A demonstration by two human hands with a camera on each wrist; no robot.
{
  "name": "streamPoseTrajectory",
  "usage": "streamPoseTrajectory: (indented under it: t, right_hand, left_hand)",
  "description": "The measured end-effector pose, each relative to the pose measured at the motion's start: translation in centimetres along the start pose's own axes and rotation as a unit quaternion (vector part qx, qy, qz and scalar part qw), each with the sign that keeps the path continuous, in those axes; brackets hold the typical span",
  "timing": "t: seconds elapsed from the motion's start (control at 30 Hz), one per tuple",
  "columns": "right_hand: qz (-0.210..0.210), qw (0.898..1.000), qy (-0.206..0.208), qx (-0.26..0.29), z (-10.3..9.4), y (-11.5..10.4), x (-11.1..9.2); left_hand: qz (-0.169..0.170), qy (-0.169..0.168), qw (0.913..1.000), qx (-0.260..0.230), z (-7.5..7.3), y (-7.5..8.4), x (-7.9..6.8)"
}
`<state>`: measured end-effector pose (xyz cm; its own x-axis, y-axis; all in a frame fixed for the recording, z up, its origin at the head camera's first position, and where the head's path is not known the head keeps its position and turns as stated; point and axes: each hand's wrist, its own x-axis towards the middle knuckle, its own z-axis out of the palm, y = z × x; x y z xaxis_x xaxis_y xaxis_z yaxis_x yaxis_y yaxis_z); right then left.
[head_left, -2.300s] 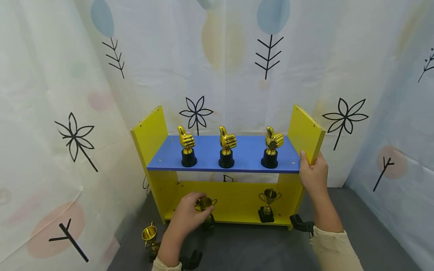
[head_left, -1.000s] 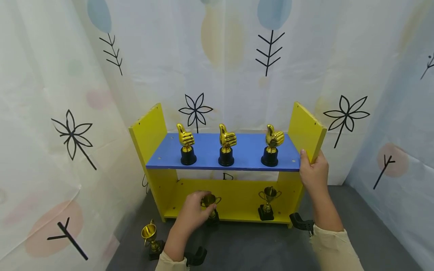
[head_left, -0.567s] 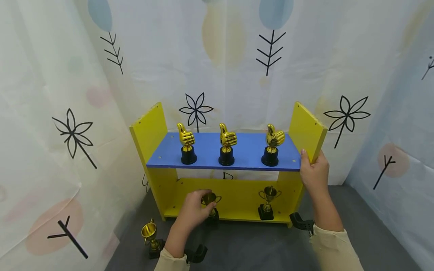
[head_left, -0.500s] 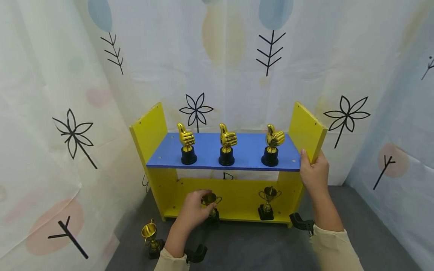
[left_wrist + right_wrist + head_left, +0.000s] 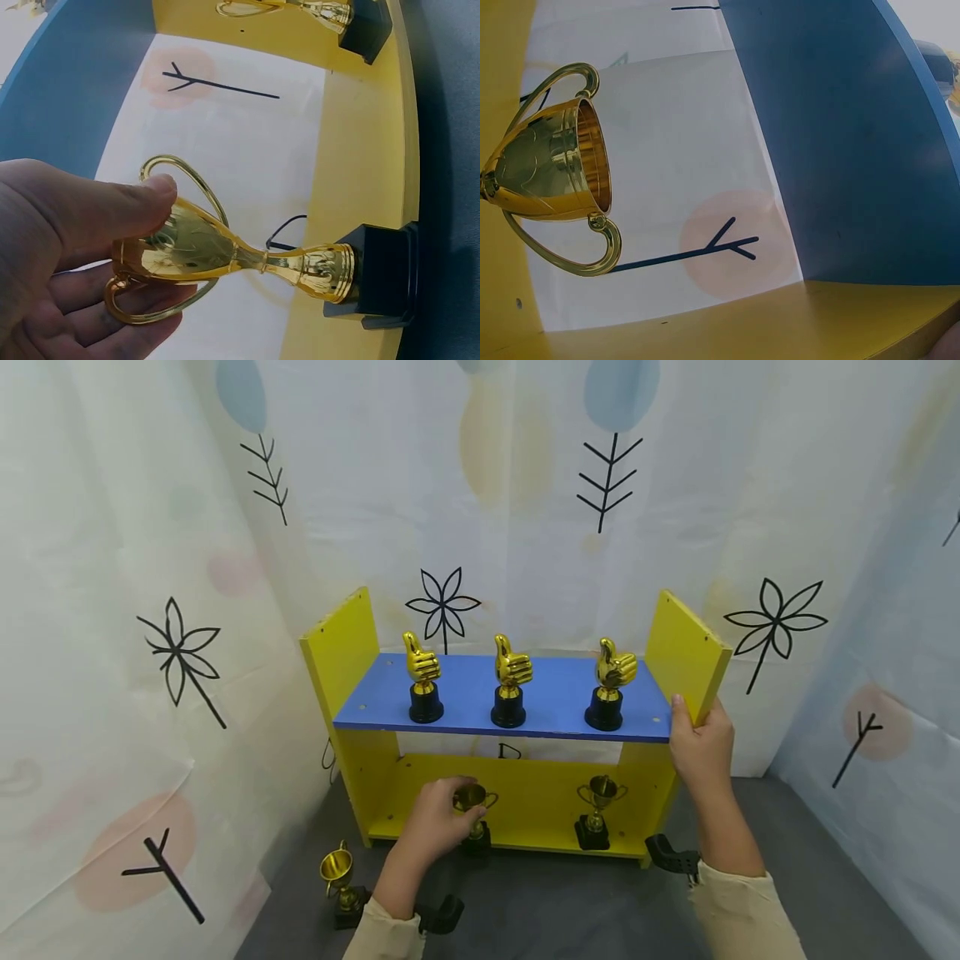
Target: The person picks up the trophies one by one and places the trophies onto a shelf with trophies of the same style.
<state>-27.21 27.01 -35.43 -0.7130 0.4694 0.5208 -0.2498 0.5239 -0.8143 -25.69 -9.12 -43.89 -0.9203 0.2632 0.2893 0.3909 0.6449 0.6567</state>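
Observation:
My left hand [image 5: 438,820] holds a gold trophy cup [image 5: 191,244] by its bowl, thumb on one side and fingers on the other. The cup is upright, its black base [image 5: 382,274] at the front edge of the lower yellow board [image 5: 540,843]. A second trophy cup [image 5: 597,802] stands farther right on that board. My right hand [image 5: 703,747] grips the front edge of the shelf's right yellow side panel [image 5: 686,652]; only a sliver of skin shows in the right wrist view. A third trophy cup [image 5: 339,881] stands on the grey surface, left of my left forearm.
Three gold thumbs-up trophies [image 5: 423,672] on black bases stand on the blue upper board [image 5: 465,693]. The left yellow side panel [image 5: 341,647] rises beside them. A patterned white curtain [image 5: 525,552] hangs behind and at both sides. Grey surface [image 5: 547,902] lies in front.
Compared with the oldest frame, my left hand and its trophy cup are slightly farther right along the lower board. Lately the head view has shifted a little; my right hand keeps its grip.

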Motion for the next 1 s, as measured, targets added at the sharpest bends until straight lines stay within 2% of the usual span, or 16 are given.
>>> streamPoseTrajectory:
  t: [0.33,1.0]
  right_hand:
    - [0.018,1.0,-0.013,0.008,0.0,0.0,0.0]
    - [0.022,1.0,-0.011,-0.005,-0.1,-0.3,-0.1]
  left_hand:
    - [-0.002,-0.016,0.9997,-0.019,0.6,-0.1,0.7]
    - [0.014,-0.049,0.9976,-0.047,2.2,0.9,2.2]
